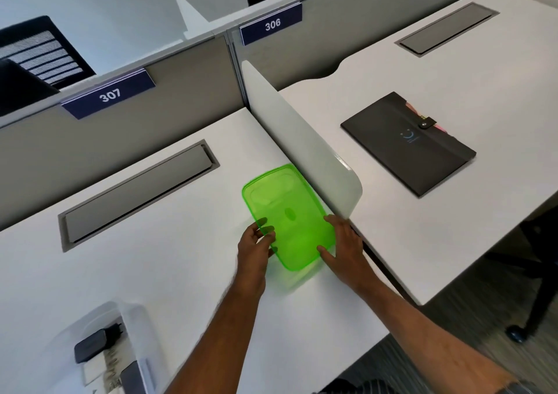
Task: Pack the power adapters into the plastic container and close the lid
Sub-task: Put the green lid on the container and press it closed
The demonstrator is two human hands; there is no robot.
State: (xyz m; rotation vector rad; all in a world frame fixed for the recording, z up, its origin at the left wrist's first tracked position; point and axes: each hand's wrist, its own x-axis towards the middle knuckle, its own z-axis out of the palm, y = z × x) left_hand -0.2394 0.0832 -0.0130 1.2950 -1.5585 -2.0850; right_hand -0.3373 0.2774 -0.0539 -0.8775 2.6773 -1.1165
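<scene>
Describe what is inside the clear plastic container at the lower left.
Inside the clear plastic container lies a dark power adapter with its plug prongs showing, plus another dark object. The frame edge and hazy walls hide the rest.

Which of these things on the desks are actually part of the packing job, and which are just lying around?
Part of the job:
green lid, held by left hand and right hand
clear plastic container
dark power adapter inside it

Just lying about:
black folder on the next desk
desk number signs
white divider

Translucent glossy green plastic lid [291, 212], smooth matt white desk [169, 260], clear plastic container [126, 318].
</scene>
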